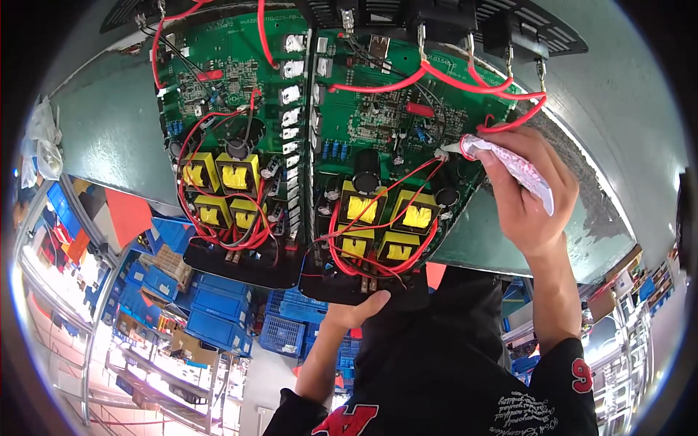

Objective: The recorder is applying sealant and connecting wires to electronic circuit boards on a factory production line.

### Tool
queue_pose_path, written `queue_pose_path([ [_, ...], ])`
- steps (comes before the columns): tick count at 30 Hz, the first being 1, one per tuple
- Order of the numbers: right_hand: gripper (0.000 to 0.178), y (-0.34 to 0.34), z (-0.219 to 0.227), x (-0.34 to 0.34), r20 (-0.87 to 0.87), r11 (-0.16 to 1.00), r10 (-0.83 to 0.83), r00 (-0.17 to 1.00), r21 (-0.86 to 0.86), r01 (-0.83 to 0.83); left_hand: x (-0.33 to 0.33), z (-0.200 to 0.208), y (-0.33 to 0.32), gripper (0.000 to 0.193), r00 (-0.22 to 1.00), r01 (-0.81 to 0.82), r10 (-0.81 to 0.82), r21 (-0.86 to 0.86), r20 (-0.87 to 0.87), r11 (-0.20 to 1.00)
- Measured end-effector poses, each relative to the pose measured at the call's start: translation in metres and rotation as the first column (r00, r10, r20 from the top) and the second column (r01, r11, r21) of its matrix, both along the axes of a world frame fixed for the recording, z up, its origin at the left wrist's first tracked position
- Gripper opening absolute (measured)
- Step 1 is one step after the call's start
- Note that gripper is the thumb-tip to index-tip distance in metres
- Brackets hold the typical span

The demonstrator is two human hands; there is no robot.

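Two green circuit boards lie side by side, the left board and the right board. My right hand is closed around a squeeze tube, white with red print. The tube's nozzle points left and meets a small white spot among the parts at the right board's right side. My left hand lays its thumb on the near edge of the black end panel of that board; its other fingers are hidden beneath. Close to this panel sit yellow-wrapped transformers with red wires looped around them.
A black vented panel with sockets and thick red wires spans the far end. The boards lie on a green worktop. Blue crates stand below at the left, and a plastic bag hangs at the far left.
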State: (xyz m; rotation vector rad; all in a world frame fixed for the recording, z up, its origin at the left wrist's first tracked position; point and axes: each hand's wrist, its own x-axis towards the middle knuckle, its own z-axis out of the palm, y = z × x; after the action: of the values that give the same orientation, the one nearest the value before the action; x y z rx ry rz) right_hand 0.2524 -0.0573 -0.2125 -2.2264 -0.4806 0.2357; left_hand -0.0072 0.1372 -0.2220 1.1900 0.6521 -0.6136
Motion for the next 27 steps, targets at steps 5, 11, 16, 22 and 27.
queue_pose_path([
  [5,0.013,-0.002,-0.001,0.0,0.006,1.0,0.0,1.0,-0.005,0.0,0.012,0.003,-0.006,0.054,0.991,-0.13,0.129,0.033,0.045,0.991],
  [11,0.017,-0.001,-0.004,0.001,0.054,1.0,0.022,0.998,-0.011,-0.021,0.005,0.0,-0.004,0.055,0.996,-0.078,0.077,0.016,0.032,0.997],
  [16,0.017,0.0,-0.004,0.001,0.067,1.0,0.02,0.998,-0.006,-0.02,0.007,0.0,-0.004,0.056,0.996,-0.088,0.089,-0.023,0.009,0.996],
  [22,0.018,-0.002,-0.005,0.001,0.061,0.999,0.03,0.998,0.041,-0.032,0.003,-0.001,-0.005,0.057,0.996,-0.091,0.092,-0.018,0.012,0.996],
  [27,0.019,-0.003,-0.006,0.002,0.063,0.998,0.038,0.997,0.047,-0.041,0.002,-0.004,-0.008,0.058,0.986,-0.169,0.169,-0.094,-0.013,0.981],
])
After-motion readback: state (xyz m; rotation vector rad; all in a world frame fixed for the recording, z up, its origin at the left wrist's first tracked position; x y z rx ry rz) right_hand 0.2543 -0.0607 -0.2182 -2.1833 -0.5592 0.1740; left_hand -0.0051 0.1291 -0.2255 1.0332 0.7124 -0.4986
